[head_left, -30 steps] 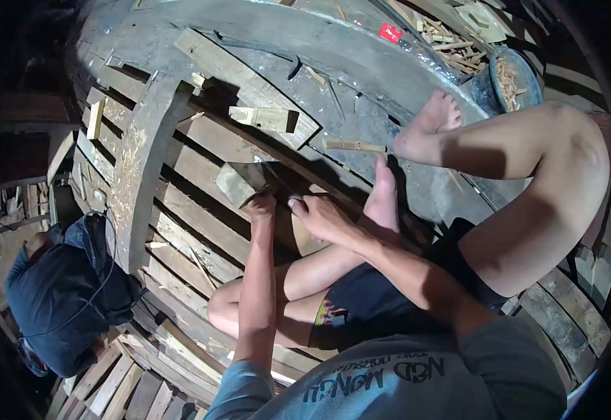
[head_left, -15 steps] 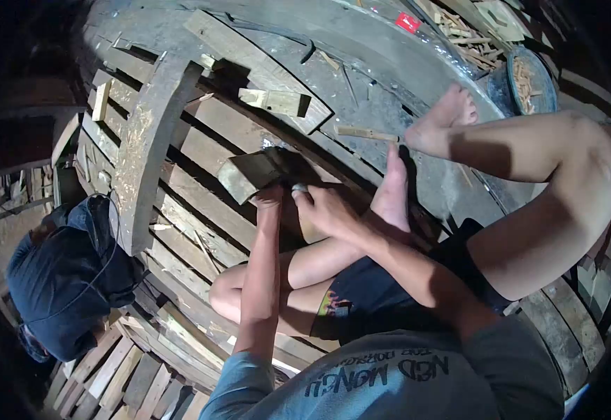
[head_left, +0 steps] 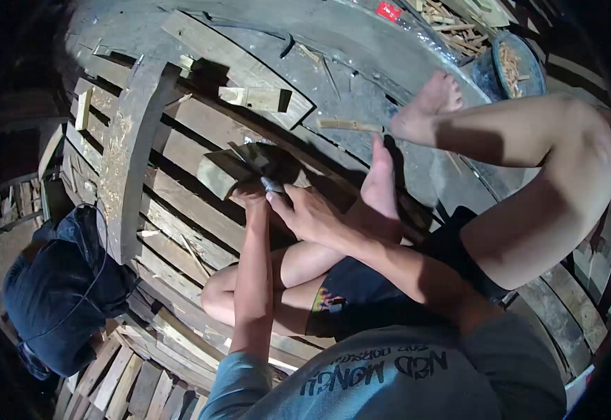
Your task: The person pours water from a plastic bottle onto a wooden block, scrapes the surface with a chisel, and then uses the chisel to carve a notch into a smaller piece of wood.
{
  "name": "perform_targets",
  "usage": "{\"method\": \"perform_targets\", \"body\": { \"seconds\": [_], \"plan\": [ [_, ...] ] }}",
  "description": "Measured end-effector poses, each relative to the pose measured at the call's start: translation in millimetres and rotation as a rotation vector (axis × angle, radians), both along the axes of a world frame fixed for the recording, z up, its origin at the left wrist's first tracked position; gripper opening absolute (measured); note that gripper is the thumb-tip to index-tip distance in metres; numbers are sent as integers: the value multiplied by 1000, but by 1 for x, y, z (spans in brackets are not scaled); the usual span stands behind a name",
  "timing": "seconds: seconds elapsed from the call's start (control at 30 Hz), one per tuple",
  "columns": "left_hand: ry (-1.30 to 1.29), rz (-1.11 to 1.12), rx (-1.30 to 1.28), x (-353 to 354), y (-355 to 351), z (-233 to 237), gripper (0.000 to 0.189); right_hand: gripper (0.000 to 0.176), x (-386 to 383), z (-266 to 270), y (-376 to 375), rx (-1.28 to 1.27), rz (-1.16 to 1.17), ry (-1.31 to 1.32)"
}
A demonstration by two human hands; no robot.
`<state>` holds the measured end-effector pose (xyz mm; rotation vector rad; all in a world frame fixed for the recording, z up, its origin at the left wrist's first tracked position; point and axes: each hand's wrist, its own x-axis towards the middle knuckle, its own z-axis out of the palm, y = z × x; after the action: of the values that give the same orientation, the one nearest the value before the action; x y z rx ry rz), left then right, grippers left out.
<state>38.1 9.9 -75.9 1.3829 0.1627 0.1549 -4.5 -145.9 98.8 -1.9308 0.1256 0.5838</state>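
A squared wooden block (head_left: 218, 174) is tilted over the slatted wooden platform (head_left: 197, 148). At its near edge, my left hand (head_left: 251, 192) grips the block, with most fingers hidden beneath or behind it. My right hand (head_left: 305, 212) is just to the right, closed around a thin tool (head_left: 270, 184) with a grey handle end. The tool's narrow front part points up and left over the block's shaded side. Shadow hides where its tip meets the wood.
A curved thick plank (head_left: 134, 161) with shavings lies left. Beyond are a notched wood piece (head_left: 253, 98), a long board (head_left: 239, 63) and a bucket of wood scraps (head_left: 512, 66). Dark blue cloth (head_left: 60, 294) is at far left; my bare feet are right of the block.
The tool in my right hand now shows over the block, where it was hardly visible before. My right hand has turned slightly. The whole view has shifted, moving the scene a little left.
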Motion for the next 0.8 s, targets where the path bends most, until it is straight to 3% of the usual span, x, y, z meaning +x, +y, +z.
{"method": "perform_targets", "body": {
  "seconds": [0.07,0.1,0.13,0.2,0.33,0.43,0.57,0.6,0.67,0.7,0.73,0.8],
  "plan": [
    [-3,2,9,2,2,4,122,44,0,-13,-1,-72,24,58],
    [-17,8,14,2,6,6,122,44,-10,-51,2,-45,-95,-36],
    [-19,7,14,3,6,5,122,43,-3,-55,-8,-57,-33,131],
    [-21,4,6,5,1,3,122,43,-1,-38,-7,-142,-75,-22],
    [18,-9,13,-6,-3,2,122,38,-1,5,-7,-103,33,-35],
    [-4,1,17,-1,2,2,123,39,-7,-49,-11,-232,-25,-6],
    [22,-14,19,-3,-6,-3,123,40,2,0,-9,-48,15,-23],
    [27,-14,21,-7,-5,-1,123,39,-5,-4,-1,25,-30,-144],
    [22,-1,31,-11,-1,5,123,39,-4,-13,-4,-64,-15,18],
    [12,2,33,-7,1,7,123,39,-13,-57,-2,-151,-61,-65],
    [6,4,34,-4,2,5,123,40,-5,-51,-13,-104,-31,89],
    [2,1,31,2,-4,4,124,40,-7,-43,-3,-154,-152,-190]
  ]
}}
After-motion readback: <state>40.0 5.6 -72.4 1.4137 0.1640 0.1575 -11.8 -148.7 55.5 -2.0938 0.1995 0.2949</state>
